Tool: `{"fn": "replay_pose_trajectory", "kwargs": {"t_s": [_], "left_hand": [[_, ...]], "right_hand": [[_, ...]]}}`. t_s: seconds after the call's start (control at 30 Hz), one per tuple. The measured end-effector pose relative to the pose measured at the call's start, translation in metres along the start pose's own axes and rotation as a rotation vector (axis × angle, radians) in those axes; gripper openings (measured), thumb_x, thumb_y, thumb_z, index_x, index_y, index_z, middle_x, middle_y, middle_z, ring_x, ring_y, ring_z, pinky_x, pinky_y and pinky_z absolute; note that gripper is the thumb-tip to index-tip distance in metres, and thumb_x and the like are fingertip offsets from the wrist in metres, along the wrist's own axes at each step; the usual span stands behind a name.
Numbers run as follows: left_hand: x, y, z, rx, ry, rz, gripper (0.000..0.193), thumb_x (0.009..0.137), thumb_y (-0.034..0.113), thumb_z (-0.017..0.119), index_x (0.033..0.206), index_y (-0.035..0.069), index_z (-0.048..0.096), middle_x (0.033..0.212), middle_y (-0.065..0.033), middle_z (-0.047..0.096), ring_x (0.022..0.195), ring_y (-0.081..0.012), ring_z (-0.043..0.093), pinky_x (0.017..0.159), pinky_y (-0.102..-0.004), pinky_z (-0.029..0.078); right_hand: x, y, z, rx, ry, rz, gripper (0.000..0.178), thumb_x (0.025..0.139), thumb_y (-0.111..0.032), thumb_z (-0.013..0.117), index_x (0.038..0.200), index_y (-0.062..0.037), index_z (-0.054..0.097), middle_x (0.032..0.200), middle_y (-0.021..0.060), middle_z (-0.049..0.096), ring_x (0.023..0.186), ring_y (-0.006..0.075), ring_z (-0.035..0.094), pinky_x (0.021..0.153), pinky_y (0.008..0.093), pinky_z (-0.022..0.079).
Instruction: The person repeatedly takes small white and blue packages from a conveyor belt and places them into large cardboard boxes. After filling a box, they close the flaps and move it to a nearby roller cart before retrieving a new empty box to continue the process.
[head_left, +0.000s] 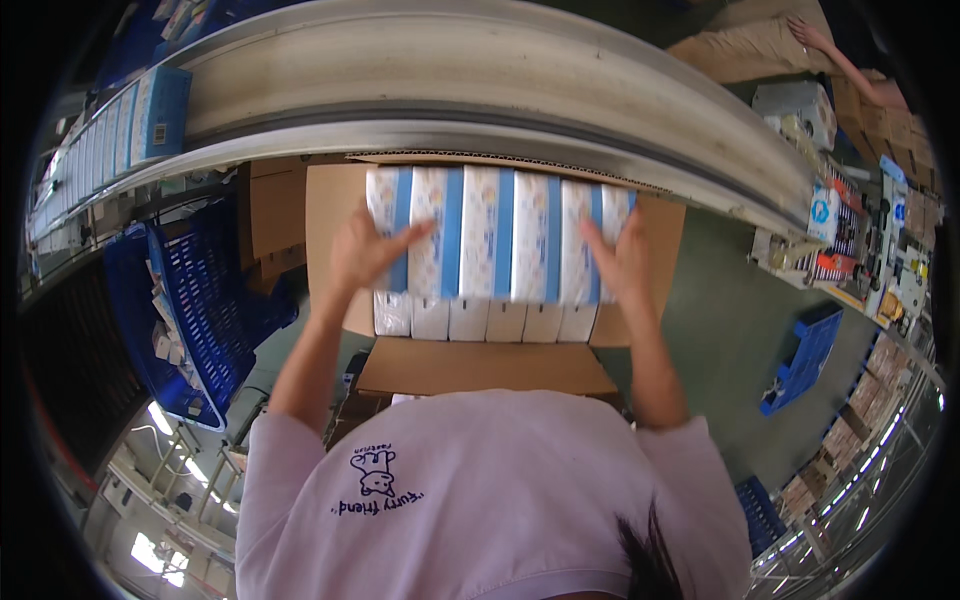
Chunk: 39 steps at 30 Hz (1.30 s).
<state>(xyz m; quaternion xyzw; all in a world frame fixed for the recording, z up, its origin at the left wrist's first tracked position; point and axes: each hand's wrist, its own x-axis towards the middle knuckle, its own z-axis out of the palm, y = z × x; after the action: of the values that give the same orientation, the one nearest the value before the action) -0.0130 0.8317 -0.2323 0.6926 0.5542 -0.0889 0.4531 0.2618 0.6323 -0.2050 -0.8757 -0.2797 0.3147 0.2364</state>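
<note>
Left hand (370, 250), right hand (618, 258) squeeze row of packs (488, 235) from both ends, grip full, over carton (485, 368); white packs (468, 320) show beneath!

Tube lights (160, 418) are glaring at lower left; my fingers (412, 236) and the white-and-blue packs (488, 235) are blurring slightly; the fisheye rim is falling to black, bending the conveyor (480, 75) into an arc.
</note>
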Motion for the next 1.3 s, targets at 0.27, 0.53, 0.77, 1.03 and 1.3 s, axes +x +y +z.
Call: {"fn": "replay_pose_trajectory", "kwargs": {"t_s": [0.27, 0.53, 0.77, 1.03, 1.3], "left_hand": [[-0.026, 0.055, -0.009, 0.353, 0.355, 0.439, 0.089, 0.067, 0.057, 0.069, 0.129, 0.003, 0.036, 0.127, -0.0266, 0.034, 0.110, -0.0383, 0.048, 0.082, -0.0440, 0.050], [0.048, 0.091, -0.018, 0.635, -0.498, 0.555, 0.113, 0.048, 0.075, 0.066, 0.139, 0.018, 0.030, 0.140, -0.0168, 0.032, 0.127, -0.0352, 0.035, 0.102, -0.0428, 0.033], [-0.018, 0.076, -0.035, 0.406, 0.605, 0.784, 0.058, 0.063, 0.057, 0.072, 0.085, 0.004, 0.061, 0.078, -0.0099, 0.061, 0.075, -0.0250, 0.061, 0.065, -0.0341, 0.049], [0.014, 0.061, 0.046, 0.524, 0.425, 0.431, 0.074, 0.052, 0.067, 0.072, 0.074, -0.001, 0.051, 0.079, -0.0126, 0.050, 0.075, -0.0260, 0.055, 0.057, -0.0347, 0.048], [0.007, 0.011, 0.024, 0.193, 0.494, 0.482, 0.026, 0.071, 0.025, 0.073, 0.080, 0.005, 0.058, 0.085, -0.0082, 0.058, 0.075, -0.0264, 0.060, 0.062, -0.0353, 0.049]], "right_hand": [[-0.012, -0.002, -0.017, -0.304, 0.143, -0.465, 0.094, 0.068, -0.063, 0.062, 0.135, -0.0047, 0.031, 0.136, 0.0251, 0.029, 0.120, 0.0388, 0.039, 0.091, 0.0487, 0.040], [0.061, -0.046, -0.021, -0.526, -0.626, -0.564, 0.097, 0.056, -0.062, 0.071, 0.136, -0.0202, 0.036, 0.140, 0.0152, 0.034, 0.125, 0.0373, 0.035, 0.101, 0.0427, 0.035], [-0.021, -0.032, -0.040, -0.380, 0.251, -0.523, 0.063, 0.073, -0.058, 0.061, 0.104, -0.0034, 0.055, 0.102, 0.0179, 0.056, 0.088, 0.0325, 0.058, 0.069, 0.0394, 0.048], [0.035, -0.024, 0.033, -0.664, 0.064, -0.151, 0.060, 0.078, -0.059, 0.054, 0.095, -0.0021, 0.053, 0.083, 0.0151, 0.057, 0.069, 0.0274, 0.061, 0.046, 0.0381, 0.045], [0.005, -0.019, 0.044, -0.556, 0.151, -0.670, 0.061, 0.079, -0.048, 0.058, 0.122, -0.0060, 0.046, 0.121, 0.0172, 0.047, 0.113, 0.0299, 0.047, 0.089, 0.0438, 0.040]]}}
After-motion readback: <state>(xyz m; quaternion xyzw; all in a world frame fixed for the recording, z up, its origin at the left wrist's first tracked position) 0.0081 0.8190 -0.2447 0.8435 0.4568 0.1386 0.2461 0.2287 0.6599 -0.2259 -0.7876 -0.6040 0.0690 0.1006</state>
